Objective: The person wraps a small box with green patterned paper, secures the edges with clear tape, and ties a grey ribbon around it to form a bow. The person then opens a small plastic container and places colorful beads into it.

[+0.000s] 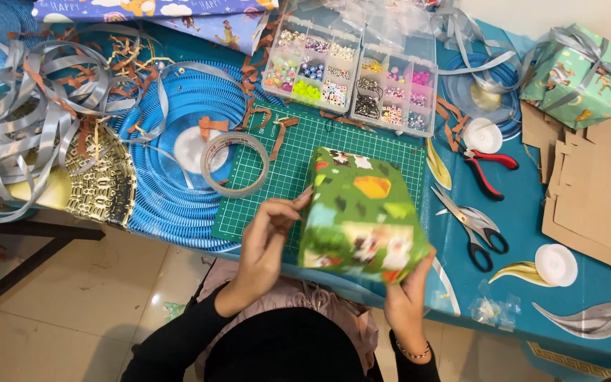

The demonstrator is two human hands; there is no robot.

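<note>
Above the cutting mat (263, 187), both hands (266, 237) (408, 301) hold a green wrapped box (358, 212).

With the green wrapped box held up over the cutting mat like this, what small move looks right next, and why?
Probably press the paper flat on the box's left side. The left hand pinches at that edge of the green wrapped box, while the right hand props it from below, lifted off the cutting mat. The tape roll lies close by.

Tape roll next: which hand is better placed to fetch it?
Probably the left. The left hand only pinches at the side of the green wrapped box, and the tape roll lies just beyond it on that side. The right hand supports the box from below.
</note>
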